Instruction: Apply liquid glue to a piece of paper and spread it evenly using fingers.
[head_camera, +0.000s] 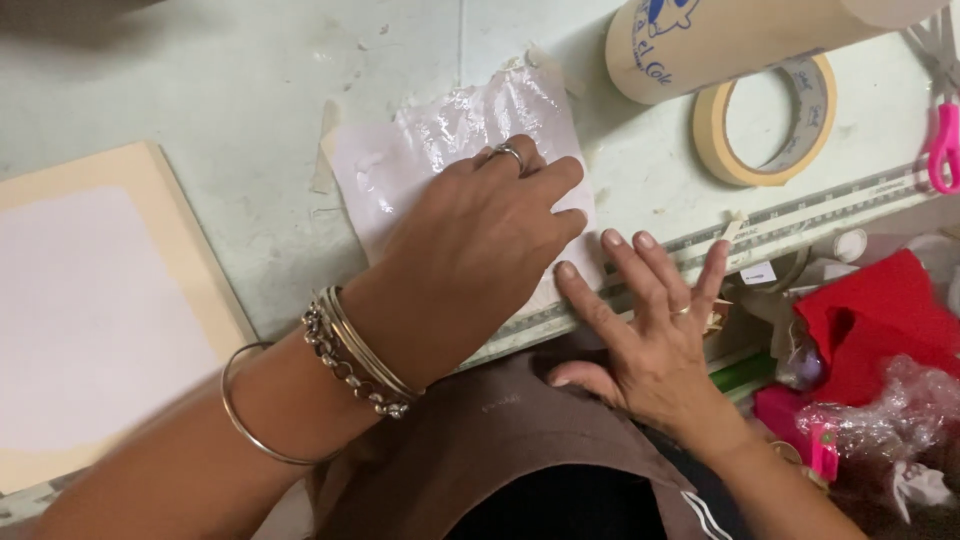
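A white sheet (400, 165), wet and shiny with glue on its upper part, lies on the pale green table (230, 90). My left hand (480, 235) lies flat on the sheet with fingers together, a ring on one finger and several bracelets at the wrist. My right hand (645, 320) rests palm down with fingers spread at the sheet's right lower corner, over the ruler (800, 215) along the table's edge. Neither hand holds anything.
A cream board with a white sheet on it (95, 310) lies at the left. A large cream glue bottle (720, 40) and a masking tape roll (770, 120) sit at the top right. Pink-handled scissors (943, 140), red fabric (880, 320) and crumpled plastic (900, 405) crowd the right.
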